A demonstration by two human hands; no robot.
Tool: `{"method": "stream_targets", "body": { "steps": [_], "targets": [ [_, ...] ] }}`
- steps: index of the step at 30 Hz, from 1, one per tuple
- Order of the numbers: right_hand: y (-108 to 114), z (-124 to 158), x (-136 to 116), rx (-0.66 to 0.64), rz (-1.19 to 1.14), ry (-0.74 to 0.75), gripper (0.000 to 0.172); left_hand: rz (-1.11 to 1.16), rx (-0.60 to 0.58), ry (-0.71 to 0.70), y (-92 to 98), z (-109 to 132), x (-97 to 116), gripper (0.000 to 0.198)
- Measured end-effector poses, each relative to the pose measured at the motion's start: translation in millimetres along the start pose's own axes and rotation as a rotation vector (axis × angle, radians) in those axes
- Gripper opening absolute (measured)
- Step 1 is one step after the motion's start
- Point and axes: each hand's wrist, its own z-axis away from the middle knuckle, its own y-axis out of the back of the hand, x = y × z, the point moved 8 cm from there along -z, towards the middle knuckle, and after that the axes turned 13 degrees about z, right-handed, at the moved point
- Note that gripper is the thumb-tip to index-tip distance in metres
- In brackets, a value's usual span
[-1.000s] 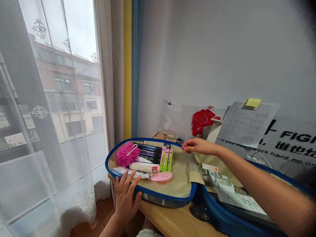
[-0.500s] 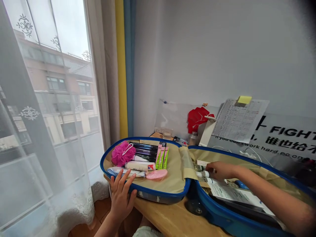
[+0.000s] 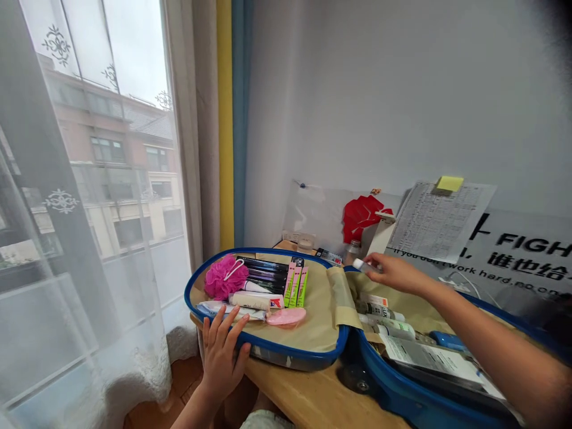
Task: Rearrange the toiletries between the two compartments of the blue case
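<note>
My left hand [image 3: 226,348] lies with fingers spread over the near rim of an open blue suitcase [image 3: 286,353]. Its fingertips reach a white and blue packet [image 3: 214,308]. In my right hand [image 3: 388,273], raised above the suitcase's right half, is a small clear bottle [image 3: 365,268] with a white cap. The left half holds a pink bath puff [image 3: 226,277], dark slim packs [image 3: 263,277], green and pink sticks [image 3: 295,286], a white tube [image 3: 254,300] and a pink oval item [image 3: 286,316]. Below my right hand lie small bottles [image 3: 388,326] and a printed sheet [image 3: 431,360].
The suitcase stands on a wooden table [image 3: 322,396]. Behind it are a glass jar [image 3: 351,252], a red paper shape [image 3: 361,217] and a printed list [image 3: 440,220] by the wall. A sheer curtain [image 3: 89,268] hangs at the left.
My right hand has lifted out of the suitcase's right half with the small bottle, moving up and slightly left. My left hand stays on the rim. The view has shifted a little.
</note>
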Motion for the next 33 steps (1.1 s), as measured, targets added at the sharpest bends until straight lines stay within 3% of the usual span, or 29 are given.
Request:
{"method": "stream_targets", "body": {
  "steps": [4,10,14,17,21,33],
  "targets": [
    [10.2,-27.5,-68.1,0.074,-0.144,0.128,0.033,0.005,-0.001,-0.001,-0.5,1.0,-0.6,0.041],
    [-22.6,-64.7,-188.5,0.081,-0.229,0.284,0.035,-0.002,-0.015,0.021,-2.7,4.8,-4.2,0.043],
    [-45.9,-79.1,-240.2,0.058,-0.229,0.343,0.036,-0.01,-0.021,0.015,-3.1,4.6,-2.5,0.042],
    [-59.2,-81.9,-257.1,0.035,-0.217,0.369,0.035,-0.011,-0.024,0.021,-3.5,4.3,-2.6,0.041],
    [-69.6,-80.5,-259.9,-0.004,-0.197,0.397,0.035,-0.007,-0.019,0.011,-3.8,4.0,-1.7,0.041],
    [-69.8,-75.3,-260.3,-0.071,-0.253,0.451,0.035,-0.01,-0.019,0.011,-3.1,3.1,-2.4,0.043]
  ]
}}
